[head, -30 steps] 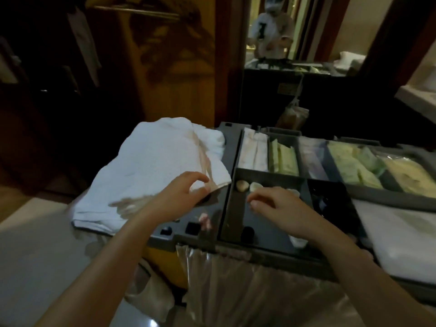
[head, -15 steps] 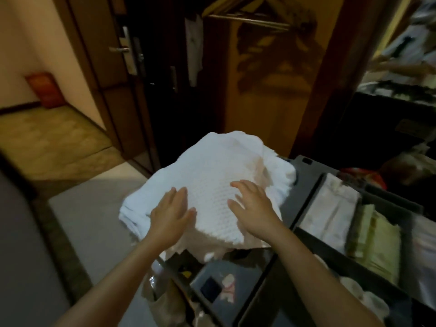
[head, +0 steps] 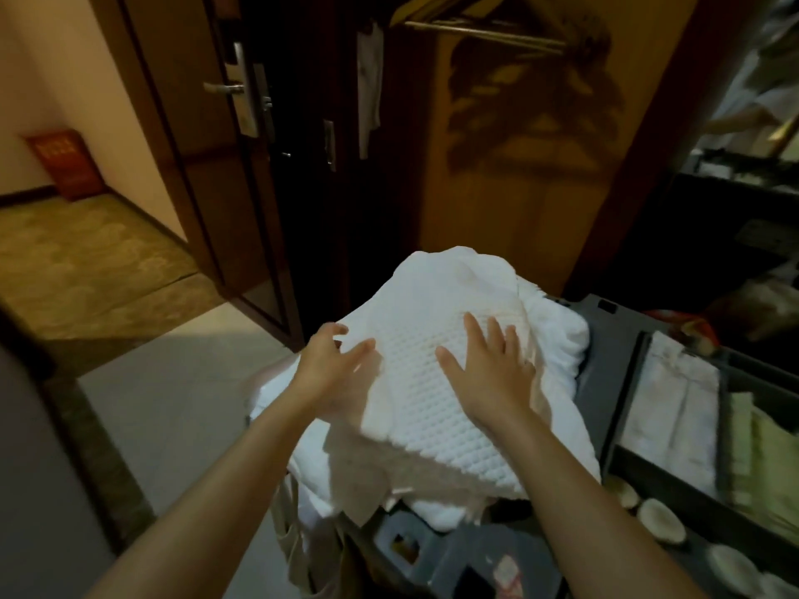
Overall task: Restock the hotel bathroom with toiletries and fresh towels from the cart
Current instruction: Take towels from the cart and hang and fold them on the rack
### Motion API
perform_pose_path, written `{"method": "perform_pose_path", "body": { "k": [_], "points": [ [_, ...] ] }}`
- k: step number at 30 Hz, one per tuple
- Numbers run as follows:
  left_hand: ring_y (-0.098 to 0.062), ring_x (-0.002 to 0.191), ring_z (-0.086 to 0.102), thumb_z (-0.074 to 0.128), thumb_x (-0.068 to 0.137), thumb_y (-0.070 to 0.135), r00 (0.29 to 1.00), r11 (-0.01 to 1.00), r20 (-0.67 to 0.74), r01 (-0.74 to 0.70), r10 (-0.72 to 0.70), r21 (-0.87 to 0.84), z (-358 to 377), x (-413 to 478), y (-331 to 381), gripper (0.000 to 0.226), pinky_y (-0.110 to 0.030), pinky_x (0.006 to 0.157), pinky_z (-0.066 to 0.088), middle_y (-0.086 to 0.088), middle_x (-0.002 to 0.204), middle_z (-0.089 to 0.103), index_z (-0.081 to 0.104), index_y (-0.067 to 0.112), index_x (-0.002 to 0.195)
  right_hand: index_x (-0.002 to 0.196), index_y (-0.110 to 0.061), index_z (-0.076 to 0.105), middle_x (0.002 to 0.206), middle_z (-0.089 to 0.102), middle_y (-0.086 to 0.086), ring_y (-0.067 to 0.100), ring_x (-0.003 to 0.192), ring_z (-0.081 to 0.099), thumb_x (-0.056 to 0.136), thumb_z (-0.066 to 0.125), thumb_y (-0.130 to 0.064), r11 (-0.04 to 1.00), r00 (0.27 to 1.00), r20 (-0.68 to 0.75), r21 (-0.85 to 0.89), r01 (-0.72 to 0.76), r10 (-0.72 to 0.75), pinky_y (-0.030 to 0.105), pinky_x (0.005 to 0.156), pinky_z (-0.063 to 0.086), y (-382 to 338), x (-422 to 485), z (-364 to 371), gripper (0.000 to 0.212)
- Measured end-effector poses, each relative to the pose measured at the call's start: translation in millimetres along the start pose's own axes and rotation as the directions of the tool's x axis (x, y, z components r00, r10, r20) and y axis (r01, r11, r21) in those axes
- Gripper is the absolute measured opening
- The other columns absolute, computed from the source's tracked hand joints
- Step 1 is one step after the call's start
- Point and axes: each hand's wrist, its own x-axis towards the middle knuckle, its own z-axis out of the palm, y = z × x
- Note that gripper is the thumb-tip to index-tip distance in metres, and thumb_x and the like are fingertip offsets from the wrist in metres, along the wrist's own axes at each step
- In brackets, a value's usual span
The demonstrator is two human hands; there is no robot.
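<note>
A person's right hand [head: 493, 373] lies flat, fingers spread, on top of a stack of white towels [head: 432, 425], palm down on the waffle-textured upper one. The left hand [head: 330, 369] is at the stack's left edge, fingers loosely splayed. A fold of towel appears to lap over part of its palm, though motion blur makes that contact hard to judge. Neither hand is curled around the cloth.

The towels are heaped on the left end of a grey housekeeping cart [head: 605, 373], spilling over its near and left sides. To the right, the cart's tray compartments hold folded white cloths [head: 674, 408], pale green packets [head: 769, 464] and, nearer the camera, small round white items [head: 661, 516].

Beyond the cart stand a wooden wardrobe panel [head: 519, 201] with a hanging rail [head: 484, 30] and, at left, a dark door with a metal lever handle [head: 222, 87]. It opens onto a carpeted corridor [head: 86, 261].
</note>
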Motion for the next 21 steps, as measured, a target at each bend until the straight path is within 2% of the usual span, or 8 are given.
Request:
{"method": "perform_pose_path", "body": {
  "k": [3, 5, 7, 9, 12, 15, 18, 21],
  "points": [
    [-0.024, 0.072, 0.058, 0.066, 0.079, 0.041, 0.984, 0.982, 0.154, 0.117, -0.094, -0.15, -6.7, 13.9, 3.0, 0.047, -0.029, 0.066, 0.044, -0.01, 0.083, 0.062, 0.059, 0.001, 0.103, 0.149, -0.033, 0.005, 0.159, 0.001, 0.0, 0.026, 0.146, -0.004, 0.092, 0.027, -0.061, 0.999, 1.0, -0.025, 0.035, -0.014, 0.015, 0.053, 0.114, 0.011, 1.8, -1.5, 0.2, 0.067],
    [-0.027, 0.057, 0.054, 0.068, 0.072, 0.043, 0.951, 0.966, 0.29, 0.165, -0.103, -0.199, -11.5, 17.7, 0.4, 0.048, -0.03, 0.06, 0.044, -0.013, 0.065, 0.058, 0.057, -0.001, 0.089, 0.149, -0.034, 0.006, 0.159, 0.002, -0.002, 0.025, 0.146, -0.003, 0.092, 0.028, -0.062, 0.999, 0.999, -0.027, 0.048, -0.024, 0.025, 0.052, 0.114, 0.012, 2.4, -2.1, 0.1, 0.067],
    [-0.036, 0.062, 0.06, 0.071, 0.072, 0.046, 0.912, 0.983, 0.403, 0.138, -0.08, -0.117, -12.9, 17.9, -4.0, 0.052, -0.035, 0.063, 0.05, -0.021, 0.073, 0.064, 0.06, -0.001, 0.09, 0.148, -0.036, 0.006, 0.159, 0.002, -0.003, 0.024, 0.146, -0.003, 0.091, 0.029, -0.063, 0.998, 0.999, -0.033, 0.054, -0.032, 0.034, 0.051, 0.114, 0.011, 2.1, -2.7, 0.5, 0.067],
    [-0.024, 0.076, 0.066, 0.069, 0.079, 0.043, 0.912, 0.993, 0.403, 0.104, -0.076, -0.048, -12.5, 15.3, -6.8, 0.037, -0.03, 0.067, 0.051, -0.01, 0.085, 0.069, 0.063, 0.01, 0.093, 0.148, -0.037, 0.006, 0.159, 0.002, -0.004, 0.023, 0.146, -0.002, 0.091, 0.029, -0.064, 0.997, 0.999, -0.032, 0.061, -0.037, 0.039, 0.051, 0.113, 0.011, 2.1, -2.7, -0.1, 0.067],
    [-0.012, 0.077, 0.064, 0.065, 0.081, 0.045, 0.92, 0.993, 0.381, 0.109, -0.088, -0.035, -10.2, 12.0, -11.0, 0.035, -0.02, 0.064, 0.048, 0.0, 0.088, 0.069, 0.063, 0.014, 0.096, 0.148, -0.039, 0.004, 0.159, -0.001, -0.005, 0.023, 0.146, -0.003, 0.09, 0.028, -0.066, 0.998, 0.999, -0.01, 0.052, -0.045, 0.046, 0.051, 0.113, 0.01, 3.0, -2.4, 0.8, 0.068],
    [-0.007, 0.072, 0.061, 0.062, 0.084, 0.042, 0.918, 0.98, 0.386, 0.15, -0.09, -0.128, -12.8, 1.0, -11.6, 0.038, -0.013, 0.051, 0.045, 0.003, 0.082, 0.065, 0.059, 0.011, 0.105, 0.147, -0.041, 0.001, 0.159, -0.006, -0.005, 0.023, 0.146, -0.006, 0.089, 0.026, -0.067, 0.998, 0.998, 0.005, 0.041, -0.056, 0.056, 0.052, 0.114, 0.008, 2.2, -3.7, -0.3, 0.068],
    [-0.01, 0.076, 0.063, 0.058, 0.089, 0.036, 0.865, 0.92, 0.488, 0.278, -0.116, -0.275, -16.1, -12.2, -12.4, 0.031, -0.018, 0.058, 0.048, 0.003, 0.082, 0.065, 0.055, 0.011, 0.107, 0.147, -0.041, -0.005, 0.158, -0.013, -0.004, 0.024, 0.145, -0.011, 0.09, 0.025, -0.067, 0.996, 0.995, 0.065, 0.046, -0.073, 0.07, 0.051, 0.114, 0.007, 4.2, -12.0, -1.5, 0.07],
    [-0.016, 0.079, 0.065, 0.056, 0.091, 0.026, 0.805, 0.778, 0.579, 0.444, -0.129, -0.444, -21.4, -23.4, -5.6, 0.02, -0.025, 0.066, 0.049, -0.002, 0.079, 0.072, 0.059, 0.009, 0.101, 0.147, -0.04, -0.008, 0.158, -0.016, -0.005, 0.026, 0.145, -0.011, 0.09, 0.027, -0.066, 0.994, 0.985, 0.144, 0.05, -0.1, 0.092, 0.051, 0.115, 0.01, 7.8, -13.4, -10.8, 0.071]
  ]
}}
